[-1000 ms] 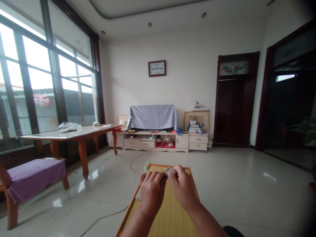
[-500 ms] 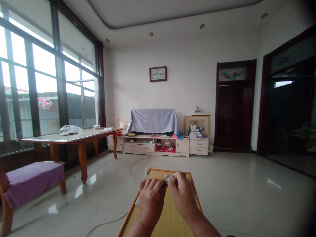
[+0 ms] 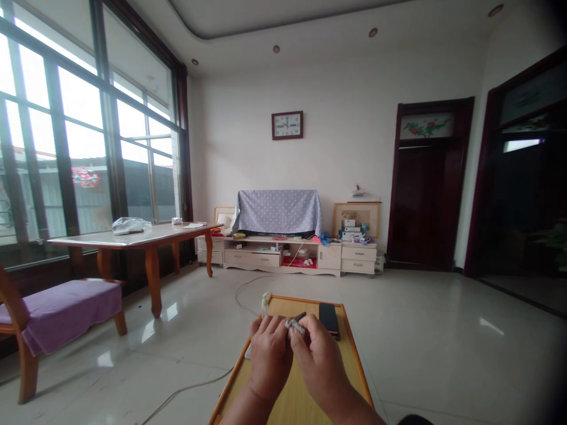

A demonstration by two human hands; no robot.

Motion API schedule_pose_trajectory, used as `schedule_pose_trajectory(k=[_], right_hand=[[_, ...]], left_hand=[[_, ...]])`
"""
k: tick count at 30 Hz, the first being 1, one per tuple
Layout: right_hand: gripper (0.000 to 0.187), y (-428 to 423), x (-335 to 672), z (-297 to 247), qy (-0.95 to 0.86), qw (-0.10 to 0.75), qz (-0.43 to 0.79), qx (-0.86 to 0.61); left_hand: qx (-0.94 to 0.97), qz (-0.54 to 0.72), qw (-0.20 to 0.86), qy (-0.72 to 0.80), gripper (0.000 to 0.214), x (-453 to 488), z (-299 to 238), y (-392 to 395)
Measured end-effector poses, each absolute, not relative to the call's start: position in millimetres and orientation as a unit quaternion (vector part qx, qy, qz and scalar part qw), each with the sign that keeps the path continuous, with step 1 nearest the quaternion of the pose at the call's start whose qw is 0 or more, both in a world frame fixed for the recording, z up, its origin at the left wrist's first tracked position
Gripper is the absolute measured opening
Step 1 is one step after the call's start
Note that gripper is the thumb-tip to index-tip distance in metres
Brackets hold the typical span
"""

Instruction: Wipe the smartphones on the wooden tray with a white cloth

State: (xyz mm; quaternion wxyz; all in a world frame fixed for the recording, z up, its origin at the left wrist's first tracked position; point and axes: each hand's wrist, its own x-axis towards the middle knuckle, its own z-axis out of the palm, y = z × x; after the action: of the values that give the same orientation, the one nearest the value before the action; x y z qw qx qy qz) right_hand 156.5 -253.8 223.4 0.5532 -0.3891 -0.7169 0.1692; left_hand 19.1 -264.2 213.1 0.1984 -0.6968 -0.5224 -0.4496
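Note:
My left hand (image 3: 270, 357) and my right hand (image 3: 316, 360) are close together above a yellow wooden board with an orange frame (image 3: 305, 301). Between their fingers both hold a small grey-white object (image 3: 293, 325) with a dark, rod-like end; its exact kind is hard to make out. A black phone (image 3: 329, 319) lies on the board just beyond my right hand. At the board's far left corner stands a small clear bottle (image 3: 264, 306). A white item (image 3: 247, 352) shows beside my left hand, mostly hidden.
A thin cable (image 3: 186, 388) runs across the glossy tiled floor left of the board. To the left are a purple-cushioned bench (image 3: 66, 310) and a long wooden table (image 3: 133, 237). A low cream cabinet (image 3: 270, 257) stands against the far wall.
My right hand has shifted left and down, uncovering the black phone. The held object's dark end now points up and right. The room has shifted slightly in view.

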Motion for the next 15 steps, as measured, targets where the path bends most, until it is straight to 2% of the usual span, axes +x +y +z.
schedule_pose_trajectory(k=[7, 15], right_hand=[[0.028, -239, 164, 234, -0.688, 0.575, 0.167, -0.411], [0.023, -253, 158, 231, -0.716, 0.562, 0.174, -0.376]], left_hand=[[-0.702, -0.452, 0.186, -0.518, 0.014, 18, 218, -268], [-0.698, -0.464, 0.193, -0.510, 0.018, 18, 216, -263]])
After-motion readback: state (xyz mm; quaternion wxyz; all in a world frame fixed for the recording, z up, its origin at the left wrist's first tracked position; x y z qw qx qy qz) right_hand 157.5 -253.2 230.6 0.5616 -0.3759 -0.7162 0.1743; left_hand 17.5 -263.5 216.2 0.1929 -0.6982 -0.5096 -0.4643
